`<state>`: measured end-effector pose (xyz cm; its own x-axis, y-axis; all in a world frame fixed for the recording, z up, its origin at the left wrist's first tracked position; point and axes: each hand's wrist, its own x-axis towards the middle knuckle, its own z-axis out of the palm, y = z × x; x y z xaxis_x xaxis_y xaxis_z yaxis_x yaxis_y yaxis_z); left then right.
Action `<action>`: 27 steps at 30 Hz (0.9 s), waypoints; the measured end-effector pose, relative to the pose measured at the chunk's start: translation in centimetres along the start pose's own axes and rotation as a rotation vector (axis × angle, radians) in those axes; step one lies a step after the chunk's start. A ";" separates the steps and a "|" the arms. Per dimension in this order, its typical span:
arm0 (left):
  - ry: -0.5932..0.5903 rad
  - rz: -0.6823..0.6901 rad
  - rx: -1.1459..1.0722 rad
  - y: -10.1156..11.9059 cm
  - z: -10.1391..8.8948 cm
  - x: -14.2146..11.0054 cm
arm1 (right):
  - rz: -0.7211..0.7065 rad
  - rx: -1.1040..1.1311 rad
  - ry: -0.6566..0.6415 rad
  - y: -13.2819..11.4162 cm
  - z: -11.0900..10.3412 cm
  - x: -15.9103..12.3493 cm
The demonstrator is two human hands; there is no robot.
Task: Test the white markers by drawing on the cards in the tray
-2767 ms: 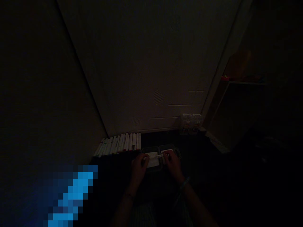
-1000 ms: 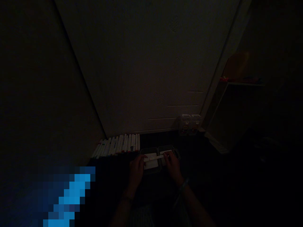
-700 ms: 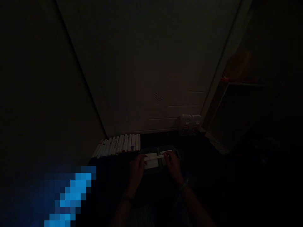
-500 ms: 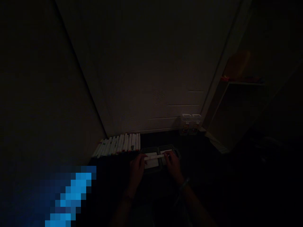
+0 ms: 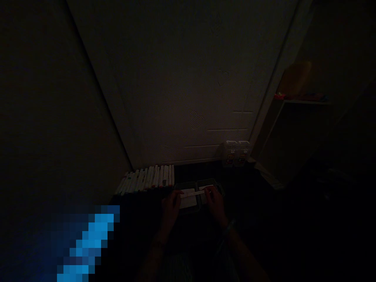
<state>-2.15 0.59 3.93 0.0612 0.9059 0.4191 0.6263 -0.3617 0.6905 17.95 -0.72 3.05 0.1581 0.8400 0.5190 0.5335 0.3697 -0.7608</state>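
A slim white marker (image 5: 195, 193) is held level between my two hands. My left hand (image 5: 171, 204) pinches its left end, and the fingers of my right hand (image 5: 215, 199) are closed on the right end. Below them lies an open greyish case (image 5: 197, 211) with two halves side by side. Each half holds something pale and flat; the white piece (image 5: 188, 201) in the left half shows best. To the left of the case, a row of white markers (image 5: 151, 178) lies side by side. Dim light hides finer detail.
Two clear lidded containers (image 5: 236, 153) with labels stand against the pale panel (image 5: 164, 117) at the back. A cabinet (image 5: 296, 137) with an orange object (image 5: 295, 78) on top rises at the right. Bright blue pixelated blocks (image 5: 92, 239) cover the lower left.
Both hands stay almost where they were, still holding the marker. The view has shifted very slightly, and the hearts on the back panel look sharper.
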 end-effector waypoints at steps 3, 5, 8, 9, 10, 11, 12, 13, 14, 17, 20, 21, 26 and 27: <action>0.016 0.010 -0.005 0.0 0.0 0.0 | -0.005 -0.004 -0.002 0.0 0.0 0.0; 0.021 0.009 -0.005 0.0 0.0 0.0 | -0.011 -0.016 -0.005 0.0 0.0 0.0; 0.034 -0.005 0.012 -0.1 0.0 -0.1 | -0.016 -0.028 -0.007 0.0 0.0 0.0; 0.037 -0.008 0.016 -0.1 0.1 -0.1 | -0.016 -0.029 -0.008 0.0 0.0 0.0; 0.039 -0.009 0.015 -0.2 0.1 -0.1 | -0.016 -0.028 -0.009 0.0 0.0 0.0; 0.041 -0.008 0.011 -0.2 0.1 -0.1 | -0.016 -0.025 -0.011 0.0 0.0 0.0; 0.041 -0.005 0.007 -0.2 0.1 -0.1 | -0.018 -0.021 -0.013 0.1 0.0 0.0; 0.039 -0.002 0.006 -0.3 0.2 -0.1 | -0.019 -0.016 -0.017 0.1 0.0 0.0; 0.038 -0.004 0.011 -0.3 0.2 -0.1 | -0.020 -0.011 -0.019 0.1 0.0 0.0; 0.028 -0.011 0.036 -0.4 0.3 0.0 | -0.024 -0.008 -0.016 0.0 0.0 0.0; 0.004 -0.003 0.027 -0.4 0.3 0.0 | -0.031 -0.008 -0.014 -0.2 0.0 -0.1; 0.000 0.000 0.016 -0.4 0.3 0.0 | -0.034 -0.006 -0.015 -0.2 0.0 -0.1; 0.015 -0.004 0.019 -0.3 0.4 0.1 | -0.036 -0.006 -0.021 -0.3 0.0 0.0; 0.023 -0.007 0.042 -0.3 0.4 0.1 | -0.034 -0.008 -0.023 -0.3 0.0 0.0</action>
<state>-2.01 0.87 3.57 0.0392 0.9029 0.4280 0.6588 -0.3454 0.6683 17.81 -0.86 3.31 0.1207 0.8356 0.5358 0.5450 0.3954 -0.7394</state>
